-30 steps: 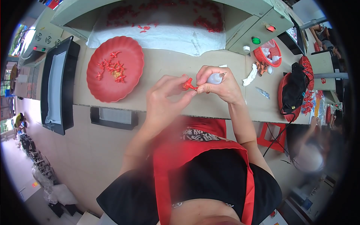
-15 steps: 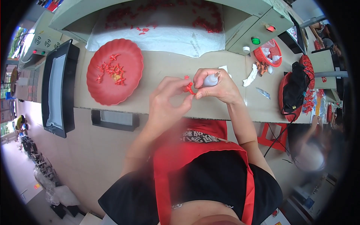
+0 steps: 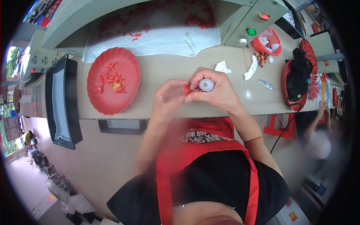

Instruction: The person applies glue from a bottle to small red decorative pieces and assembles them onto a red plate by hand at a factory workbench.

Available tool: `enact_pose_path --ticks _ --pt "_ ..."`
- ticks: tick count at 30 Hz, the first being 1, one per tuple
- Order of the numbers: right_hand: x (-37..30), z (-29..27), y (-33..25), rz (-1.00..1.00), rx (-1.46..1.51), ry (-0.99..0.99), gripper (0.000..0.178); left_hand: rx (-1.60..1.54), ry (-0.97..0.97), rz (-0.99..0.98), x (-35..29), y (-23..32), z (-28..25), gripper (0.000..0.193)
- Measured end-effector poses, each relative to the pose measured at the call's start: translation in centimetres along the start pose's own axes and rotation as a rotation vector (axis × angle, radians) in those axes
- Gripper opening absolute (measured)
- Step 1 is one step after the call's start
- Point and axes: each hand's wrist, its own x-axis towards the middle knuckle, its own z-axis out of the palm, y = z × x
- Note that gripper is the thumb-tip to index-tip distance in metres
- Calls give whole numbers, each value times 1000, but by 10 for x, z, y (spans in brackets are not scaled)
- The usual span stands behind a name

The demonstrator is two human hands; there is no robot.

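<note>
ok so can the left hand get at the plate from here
Probably yes: the plate lies on the left hand's own side, with nothing seen standing between them. The hand seems to be gripping a red piece, though, so it may not be free to grasp.

Free tabletop point(image 3: 153, 67) is available between the plate point(image 3: 129, 67) and the left hand point(image 3: 169, 94). Rightward passage is obstructed by paper point(image 3: 250, 69), the knife point(image 3: 266, 84) and the bundle point(image 3: 298, 83); forward access is flanked by the machine's walls point(image 3: 239, 27).
</note>
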Motion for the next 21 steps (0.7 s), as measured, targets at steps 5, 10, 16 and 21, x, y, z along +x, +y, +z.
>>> enact_pose_path --ticks 5,10,16,21 --pt "-1 -2 0 -12 57 12 23 -454 -90 -105 4 -10 -8 36" --pt "-1 -25 24 22 -142 268 14 -762 -181 -182 11 -18 -18 37" --pt "-1 -53 94 136 -986 487 14 -835 -190 -207 12 -19 -18 36" --pt "1 -57 103 139 -1025 501 14 -842 -174 -216 10 -17 -15 36"
